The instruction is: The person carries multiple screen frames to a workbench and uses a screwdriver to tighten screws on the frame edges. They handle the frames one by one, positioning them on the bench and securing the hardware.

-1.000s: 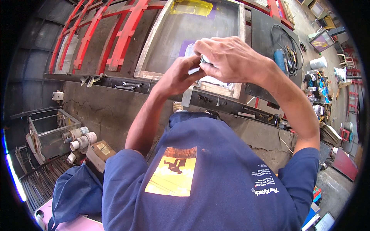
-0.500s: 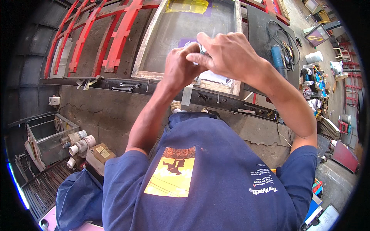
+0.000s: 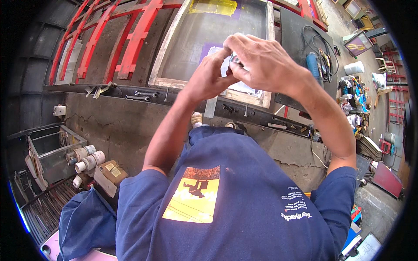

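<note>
My left hand (image 3: 209, 77) and my right hand (image 3: 268, 63) meet over the near part of a wooden-framed mesh screen (image 3: 173, 38). Between them is a small whitish object (image 3: 234, 57) with dark and coloured marks, mostly covered by my fingers, so its kind is unclear. The fingers of both hands curl closed around it. Yellow and purple patches show on the mesh, and a white patch lies partly behind my hands. Just below my left hand, a flat pale strip (image 3: 210, 107) hangs over the bench edge.
Red slatted racks (image 3: 133, 56) stand at the far left. Wrenches (image 3: 138, 98) lie along the dark ledge (image 3: 172, 96). On the right are a dark board (image 3: 288, 37), a blue cylindrical tool (image 3: 312, 65) and a coiled black cable (image 3: 325, 54). Jars (image 3: 90, 160) and a cardboard box (image 3: 112, 172) sit lower left.
Both hands have shifted and turned slightly around the small object. More of the object shows between my fingers now, and the right hand's fingers have curled over its top.
</note>
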A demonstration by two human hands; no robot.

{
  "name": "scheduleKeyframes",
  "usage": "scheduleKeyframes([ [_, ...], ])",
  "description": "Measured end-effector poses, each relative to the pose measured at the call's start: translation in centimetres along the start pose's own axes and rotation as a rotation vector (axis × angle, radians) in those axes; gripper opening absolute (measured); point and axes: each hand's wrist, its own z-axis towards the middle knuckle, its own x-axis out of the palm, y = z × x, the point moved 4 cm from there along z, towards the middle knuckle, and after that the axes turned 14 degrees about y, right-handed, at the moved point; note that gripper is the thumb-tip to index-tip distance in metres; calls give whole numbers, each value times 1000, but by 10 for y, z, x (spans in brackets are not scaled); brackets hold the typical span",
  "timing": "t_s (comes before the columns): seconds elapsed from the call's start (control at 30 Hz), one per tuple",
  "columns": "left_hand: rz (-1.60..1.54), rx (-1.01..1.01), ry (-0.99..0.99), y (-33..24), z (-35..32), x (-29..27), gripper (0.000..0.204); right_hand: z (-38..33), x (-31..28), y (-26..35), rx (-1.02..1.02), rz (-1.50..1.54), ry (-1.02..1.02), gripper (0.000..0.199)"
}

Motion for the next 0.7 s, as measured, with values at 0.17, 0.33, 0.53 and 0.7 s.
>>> scheduleKeyframes([
  [0.17,122,-54,51,-8,1,-8,26,5,-4,5,238,-18,298,28],
  [0.33,-197,62,125,-2,-5,2,26,-1,-2,-2,6,12,4,31],
  [0.53,153,-23,-43,-17,2,-4,30,-1,-3,4,322,46,290,27],
  [0.7,-387,-119,223,0,-9,-4,21,-14,-6,0,101,51,88,29],
])
